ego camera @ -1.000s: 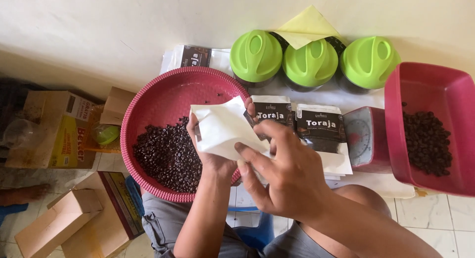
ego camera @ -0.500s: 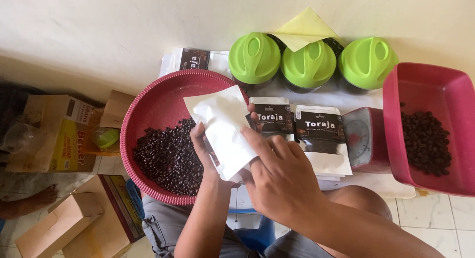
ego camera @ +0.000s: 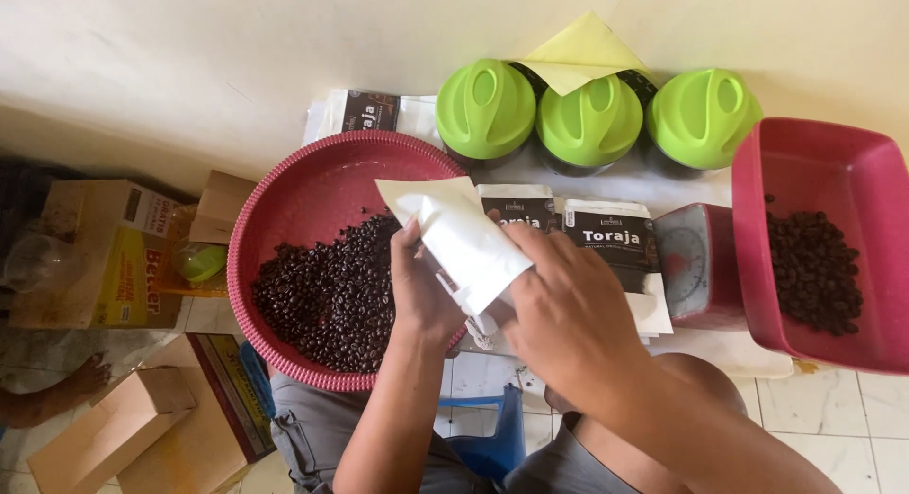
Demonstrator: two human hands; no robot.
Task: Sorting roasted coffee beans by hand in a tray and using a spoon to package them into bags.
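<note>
Both hands are on one white pouch (ego camera: pixel 464 243), held above the near rim of the round red basket (ego camera: pixel 284 200) that carries dark coffee beans (ego camera: pixel 331 290). The left hand (ego camera: pixel 421 286) is closed on the pouch's lower left edge from beneath, thumb laid up its face. The right hand (ego camera: pixel 563 309) covers the lower right end, fingers curled over it; whether they pinch the pouch or only press it cannot be told from here. The pouch's long axis runs on a slant, from upper left over the basket down to lower right between the two hands, so its free end points away from the person and toward the beans. The left hand sits nearer the beans; the right lies nearer the two labelled black-and-white pouches (ego camera: pixel 606 243) lying flat just beyond. Behind these stand three jars with green lids (ego camera: pixel 592 120), a yellow sheet (ego camera: pixel 578 53) resting on them. To the right sits a small red scale (ego camera: pixel 696 267), touching a red tub (ego camera: pixel 833 172) with more beans. Cardboard boxes (ego camera: pixel 104 257) lie at the left on the floor
</note>
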